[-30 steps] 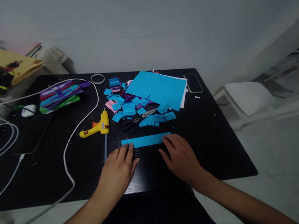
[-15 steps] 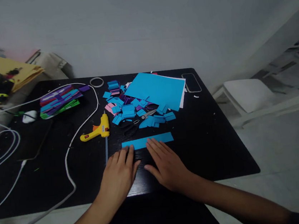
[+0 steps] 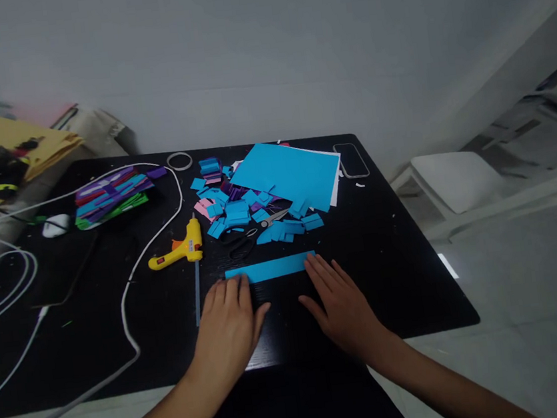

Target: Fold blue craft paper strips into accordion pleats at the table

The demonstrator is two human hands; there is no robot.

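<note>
A long blue paper strip (image 3: 275,268) lies flat on the black table (image 3: 377,278) in front of me. My left hand (image 3: 228,319) rests palm down with its fingertips on the strip's left end, thumb stretched out to the side. At the right end, the fingertips of my right hand (image 3: 342,299) press on the strip, its fingers extended and thumb apart. Just beyond the strip are black-handled scissors (image 3: 242,245) among cut blue paper pieces (image 3: 237,212). Left of them lies a yellow glue gun (image 3: 179,246) with a glue stick (image 3: 197,292) protruding from its back.
Blue and white sheets (image 3: 289,173) lie behind the cut pieces, beside a phone (image 3: 351,160). A bundle of coloured paper (image 3: 113,195), a tape ring (image 3: 179,160) and a white cable (image 3: 125,313) occupy the left side. A white chair (image 3: 456,178) stands beyond the right edge.
My right hand has slid right along the strip, from about its middle to its right end. My left hand stays at the left end. The view has shifted slightly.
</note>
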